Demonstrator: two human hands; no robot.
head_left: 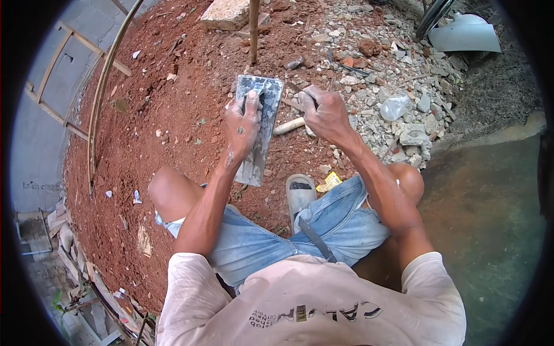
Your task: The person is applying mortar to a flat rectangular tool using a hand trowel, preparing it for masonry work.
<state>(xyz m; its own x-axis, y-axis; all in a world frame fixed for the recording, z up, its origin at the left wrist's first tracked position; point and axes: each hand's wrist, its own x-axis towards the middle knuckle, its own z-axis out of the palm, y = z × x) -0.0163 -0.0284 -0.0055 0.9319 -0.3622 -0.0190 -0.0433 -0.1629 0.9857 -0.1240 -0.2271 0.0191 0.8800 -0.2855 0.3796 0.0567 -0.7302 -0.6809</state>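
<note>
My left hand (242, 121) is closed round the handle of a plastering trowel (251, 158), whose long, grey, plaster-smeared blade stands lengthwise in front of me. Just right of the trowel, my right hand (326, 115) pinches a narrow brown tool (294, 86), possibly a scraper, angled toward the trowel's upper right corner; its tip is small and hard to make out. A pale wooden handle or stick (287, 125) lies on the soil behind and below that hand. My knees are bent apart, with a grey sandal (300, 202) between them.
Red soil (115, 219) spreads left, with bent poles (101, 86) and a wooden frame (49, 78). An upright stick (254, 34) stands beside a concrete chunk (225, 12). Rubble (415, 132) and a plastic bag (395, 106) lie right, near a pale curved panel (461, 37) and murky water (473, 219).
</note>
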